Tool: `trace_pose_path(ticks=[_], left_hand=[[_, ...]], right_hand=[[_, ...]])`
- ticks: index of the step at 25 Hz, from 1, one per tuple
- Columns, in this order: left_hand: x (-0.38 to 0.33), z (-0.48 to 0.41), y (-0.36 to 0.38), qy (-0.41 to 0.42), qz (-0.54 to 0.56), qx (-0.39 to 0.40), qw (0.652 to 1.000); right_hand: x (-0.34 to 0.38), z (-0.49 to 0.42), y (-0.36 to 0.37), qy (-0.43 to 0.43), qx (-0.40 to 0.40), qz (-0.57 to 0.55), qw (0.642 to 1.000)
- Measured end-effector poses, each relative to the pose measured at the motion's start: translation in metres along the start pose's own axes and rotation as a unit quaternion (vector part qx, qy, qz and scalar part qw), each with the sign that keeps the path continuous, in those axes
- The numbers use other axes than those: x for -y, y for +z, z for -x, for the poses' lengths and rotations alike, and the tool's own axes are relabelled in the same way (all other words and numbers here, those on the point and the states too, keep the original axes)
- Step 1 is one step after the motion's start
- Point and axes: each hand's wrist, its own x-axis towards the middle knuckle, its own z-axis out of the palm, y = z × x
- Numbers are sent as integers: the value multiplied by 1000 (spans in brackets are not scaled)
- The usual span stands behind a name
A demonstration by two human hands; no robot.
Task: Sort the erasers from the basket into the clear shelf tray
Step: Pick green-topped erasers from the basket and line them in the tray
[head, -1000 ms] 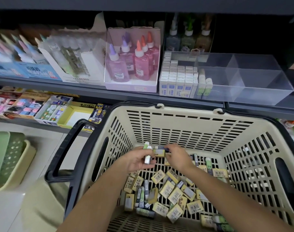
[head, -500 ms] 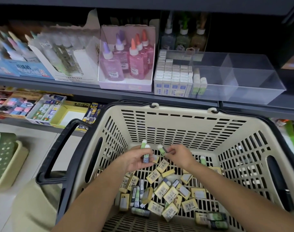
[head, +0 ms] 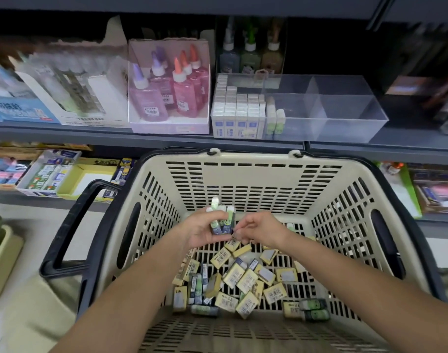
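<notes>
Erasers (head: 246, 278) are lying loose all over the floor of the basket (head: 253, 182); left hand (head: 205, 229) is gripping a few green ones upright, fingers curled round them; right hand (head: 262, 229) is hovering just beside it, fingertips pinched together; tray (head: 345, 108) is sitting up on the shelf (head: 90, 137), partly filled.

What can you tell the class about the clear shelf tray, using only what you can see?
The clear shelf tray is a low, open-topped box of transparent plastic, standing level on the dark shelf above the basket. Clear dividers split it into compartments. Its left end is packed with upright white-and-blue boxed erasers in neat rows, with a few green-and-white erasers beside them. The right compartments look empty. A pink box of glue bottles stands at its left side. No hand touches it.
</notes>
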Motion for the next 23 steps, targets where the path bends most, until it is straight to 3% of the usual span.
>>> trace_pose_path(ticks=[5, 10, 14, 19, 23], left_hand=[[0, 2, -12, -20, -4, 13, 1000], [5, 1, -11, -37, -57, 33, 997], [7, 3, -8, -49, -65, 68, 994], [5, 8, -3, -54, -63, 111, 990], [6, 5, -2, -29, -54, 78, 995]], right_hand=[[-39, 8, -2, 25, 58, 305, 950], [-56, 5, 2, 31, 91, 338, 936], [-61, 9, 5, 8, 128, 418, 899], [-62, 16, 8, -18, 118, 425, 897], [-53, 15, 2, 5, 123, 411, 903]])
